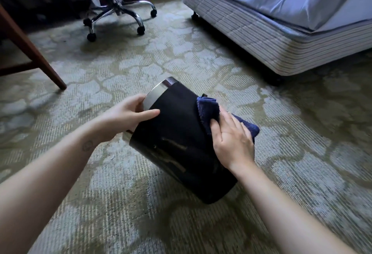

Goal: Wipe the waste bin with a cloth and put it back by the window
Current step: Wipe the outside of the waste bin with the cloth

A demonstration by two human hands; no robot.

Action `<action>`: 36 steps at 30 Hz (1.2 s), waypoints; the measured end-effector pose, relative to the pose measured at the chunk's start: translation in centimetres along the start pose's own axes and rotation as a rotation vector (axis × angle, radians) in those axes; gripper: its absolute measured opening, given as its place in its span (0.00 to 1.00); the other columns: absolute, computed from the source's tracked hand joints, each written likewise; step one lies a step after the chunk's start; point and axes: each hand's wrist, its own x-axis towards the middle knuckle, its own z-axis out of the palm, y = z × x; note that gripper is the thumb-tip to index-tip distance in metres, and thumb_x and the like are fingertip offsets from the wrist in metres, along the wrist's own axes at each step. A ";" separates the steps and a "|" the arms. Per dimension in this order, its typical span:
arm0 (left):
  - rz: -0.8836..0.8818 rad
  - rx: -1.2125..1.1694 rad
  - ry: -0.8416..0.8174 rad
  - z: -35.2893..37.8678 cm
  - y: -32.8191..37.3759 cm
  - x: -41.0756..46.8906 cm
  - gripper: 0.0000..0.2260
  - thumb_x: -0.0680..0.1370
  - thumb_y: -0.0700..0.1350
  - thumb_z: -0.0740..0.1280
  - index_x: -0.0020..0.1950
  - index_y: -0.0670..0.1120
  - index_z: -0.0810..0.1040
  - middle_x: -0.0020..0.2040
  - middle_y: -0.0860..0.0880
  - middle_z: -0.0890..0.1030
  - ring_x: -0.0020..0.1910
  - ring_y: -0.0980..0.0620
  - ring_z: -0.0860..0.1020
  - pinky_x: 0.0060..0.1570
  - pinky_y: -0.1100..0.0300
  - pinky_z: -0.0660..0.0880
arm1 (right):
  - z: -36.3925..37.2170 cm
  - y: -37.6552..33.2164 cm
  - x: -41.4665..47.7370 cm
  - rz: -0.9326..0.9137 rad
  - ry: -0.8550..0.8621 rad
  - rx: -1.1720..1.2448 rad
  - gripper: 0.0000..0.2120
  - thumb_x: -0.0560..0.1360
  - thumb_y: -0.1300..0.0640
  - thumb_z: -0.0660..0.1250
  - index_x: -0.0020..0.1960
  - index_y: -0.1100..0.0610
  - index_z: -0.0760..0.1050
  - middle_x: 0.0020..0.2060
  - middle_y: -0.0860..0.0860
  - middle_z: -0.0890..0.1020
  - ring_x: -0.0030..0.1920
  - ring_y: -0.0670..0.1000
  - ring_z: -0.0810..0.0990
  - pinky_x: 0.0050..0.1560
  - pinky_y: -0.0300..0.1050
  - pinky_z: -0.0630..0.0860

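Bin (181, 143) is the matter, yet the biggest thing in view is the patterned carpet (181, 56), which fills the floor from edge to edge. Next in size is the bed (281, 12) at two o'clock from the bin, its pale blue sheet hanging over a striped base. At eleven o'clock, well apart, stands an office chair (118, 10) on a chrome star base with black castors, and at ten o'clock a wooden furniture leg (34, 56) slants down to the carpet.

Near the middle of the view the bin is tipped over, black and round, with a shiny metal band around its rim. The rim points toward eleven o'clock and the closed bottom toward five o'clock. Its lower end seems to meet the carpet, though I cannot tell how much weight rests there.

At nine o'clock on the bin, the left hand (128, 116) grips the rim, thumb laid along the black side and fingers curled over the metal band. At three o'clock on the bin, the right hand (231, 139) lies palm-down with fingers spread flat, pressing a dark blue cloth (209, 110) against the upper side. The cloth is bunched under that hand, one fold sticking out toward twelve o'clock and another toward three o'clock.
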 end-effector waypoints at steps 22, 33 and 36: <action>0.366 -0.036 -0.194 6.0 2.3 0.2 0.11 0.81 0.47 0.62 0.48 0.39 0.77 0.39 0.42 0.72 0.41 0.51 0.71 0.46 0.58 0.68 | -3.3 3.7 0.3 0.225 0.143 0.506 0.31 0.72 0.36 0.48 0.71 0.45 0.67 0.68 0.47 0.74 0.70 0.51 0.68 0.73 0.56 0.59; 0.447 0.054 -0.131 7.8 4.4 3.1 0.11 0.81 0.43 0.64 0.43 0.37 0.72 0.31 0.52 0.69 0.31 0.56 0.68 0.32 0.63 0.66 | -3.9 -0.1 2.8 0.006 0.268 0.244 0.29 0.76 0.36 0.47 0.75 0.42 0.60 0.76 0.44 0.61 0.75 0.51 0.60 0.73 0.54 0.53; 0.349 0.010 -0.093 6.3 3.6 3.4 0.13 0.82 0.44 0.62 0.40 0.38 0.70 0.26 0.59 0.66 0.24 0.62 0.64 0.25 0.72 0.62 | -2.8 4.8 0.8 0.166 0.180 0.169 0.36 0.71 0.32 0.41 0.75 0.43 0.60 0.75 0.44 0.64 0.74 0.51 0.62 0.74 0.53 0.54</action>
